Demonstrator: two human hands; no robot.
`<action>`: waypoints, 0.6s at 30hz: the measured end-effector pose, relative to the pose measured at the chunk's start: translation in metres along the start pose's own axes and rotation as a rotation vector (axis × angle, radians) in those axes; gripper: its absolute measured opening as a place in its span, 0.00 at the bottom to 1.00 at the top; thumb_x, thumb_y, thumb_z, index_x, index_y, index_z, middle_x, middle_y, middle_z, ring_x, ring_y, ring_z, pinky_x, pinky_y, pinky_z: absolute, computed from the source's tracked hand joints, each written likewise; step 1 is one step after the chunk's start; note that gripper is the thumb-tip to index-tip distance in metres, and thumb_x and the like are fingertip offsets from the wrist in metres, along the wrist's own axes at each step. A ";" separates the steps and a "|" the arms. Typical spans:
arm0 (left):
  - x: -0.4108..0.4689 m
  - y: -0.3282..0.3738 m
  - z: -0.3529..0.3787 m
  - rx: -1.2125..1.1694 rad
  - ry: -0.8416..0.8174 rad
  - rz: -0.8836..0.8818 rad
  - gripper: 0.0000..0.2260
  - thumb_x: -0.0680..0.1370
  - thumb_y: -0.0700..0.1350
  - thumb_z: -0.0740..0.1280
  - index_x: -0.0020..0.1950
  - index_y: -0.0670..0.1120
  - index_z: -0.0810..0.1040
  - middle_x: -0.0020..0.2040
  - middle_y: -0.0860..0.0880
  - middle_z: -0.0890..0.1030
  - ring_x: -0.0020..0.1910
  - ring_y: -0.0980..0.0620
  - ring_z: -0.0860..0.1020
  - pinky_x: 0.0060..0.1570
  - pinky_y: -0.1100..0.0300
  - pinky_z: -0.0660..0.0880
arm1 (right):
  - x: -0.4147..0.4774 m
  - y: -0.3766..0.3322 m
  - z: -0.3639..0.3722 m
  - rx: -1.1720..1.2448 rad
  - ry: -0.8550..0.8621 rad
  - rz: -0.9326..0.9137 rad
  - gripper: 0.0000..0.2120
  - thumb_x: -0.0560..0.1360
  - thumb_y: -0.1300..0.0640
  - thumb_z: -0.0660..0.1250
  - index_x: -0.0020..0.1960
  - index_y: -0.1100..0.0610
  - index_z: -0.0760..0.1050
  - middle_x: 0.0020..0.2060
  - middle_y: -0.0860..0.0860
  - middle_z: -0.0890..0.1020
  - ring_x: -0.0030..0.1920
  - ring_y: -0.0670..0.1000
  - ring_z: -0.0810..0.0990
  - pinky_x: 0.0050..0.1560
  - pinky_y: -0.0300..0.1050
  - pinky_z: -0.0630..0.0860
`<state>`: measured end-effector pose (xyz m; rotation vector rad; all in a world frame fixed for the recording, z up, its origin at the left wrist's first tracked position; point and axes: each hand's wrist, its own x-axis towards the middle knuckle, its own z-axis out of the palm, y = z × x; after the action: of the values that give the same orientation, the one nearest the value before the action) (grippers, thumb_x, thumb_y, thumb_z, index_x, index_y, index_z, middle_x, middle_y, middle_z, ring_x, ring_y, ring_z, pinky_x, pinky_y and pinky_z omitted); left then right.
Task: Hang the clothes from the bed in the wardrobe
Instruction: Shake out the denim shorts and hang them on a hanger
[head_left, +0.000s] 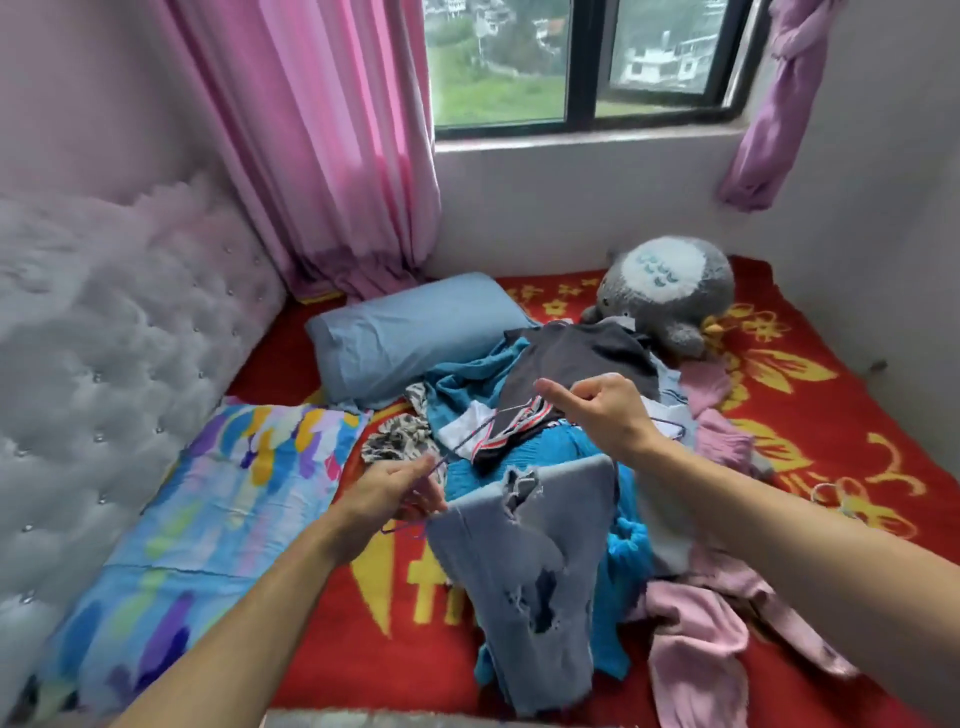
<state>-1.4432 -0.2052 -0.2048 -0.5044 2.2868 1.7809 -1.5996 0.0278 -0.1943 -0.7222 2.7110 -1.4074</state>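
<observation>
Ripped light-blue jeans (535, 561) hang folded over the lower bar of a thin purple wire hanger (470, 439), held above the bed. My left hand (400, 493) pinches the hanger's left corner. My right hand (597, 410) grips the hanger near its top, with the thumb stretched out to the left. Below them lies a heap of clothes: a teal knit (478, 379), a dark grey top (576, 358), a striped garment (498, 436) and pink garments (696, 639). No wardrobe is in view.
The bed carries a red and yellow blanket (810, 395), a blue pillow (410, 332), a multicoloured pillow (228, 493) and a grey plush toy (670, 286). A tufted headboard (104, 338) stands on the left. Pink curtains (322, 145) and a window (576, 62) are behind.
</observation>
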 end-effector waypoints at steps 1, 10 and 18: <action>-0.016 0.009 0.001 0.010 0.054 0.053 0.21 0.82 0.50 0.59 0.32 0.45 0.80 0.35 0.42 0.80 0.36 0.50 0.77 0.37 0.62 0.71 | 0.004 -0.013 -0.003 -0.010 -0.001 -0.028 0.34 0.69 0.32 0.65 0.22 0.57 0.59 0.19 0.48 0.60 0.24 0.47 0.58 0.31 0.48 0.59; -0.178 0.021 0.048 -0.019 0.736 0.265 0.20 0.78 0.54 0.61 0.29 0.47 0.66 0.24 0.50 0.67 0.27 0.50 0.66 0.32 0.53 0.65 | -0.032 -0.140 0.017 -0.193 -0.099 -0.176 0.30 0.70 0.26 0.56 0.48 0.51 0.78 0.47 0.55 0.81 0.52 0.59 0.79 0.48 0.50 0.72; -0.360 -0.029 0.072 0.015 1.161 0.196 0.20 0.80 0.54 0.60 0.34 0.42 0.69 0.27 0.52 0.66 0.27 0.56 0.64 0.31 0.57 0.61 | -0.196 -0.314 0.089 0.747 -0.945 0.287 0.14 0.83 0.51 0.54 0.45 0.57 0.71 0.30 0.50 0.82 0.25 0.45 0.81 0.31 0.38 0.73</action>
<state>-1.1035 -0.0903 -0.1200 -1.7190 3.0898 1.7699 -1.2818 -0.1171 -0.0438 -0.6442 1.3801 -1.3524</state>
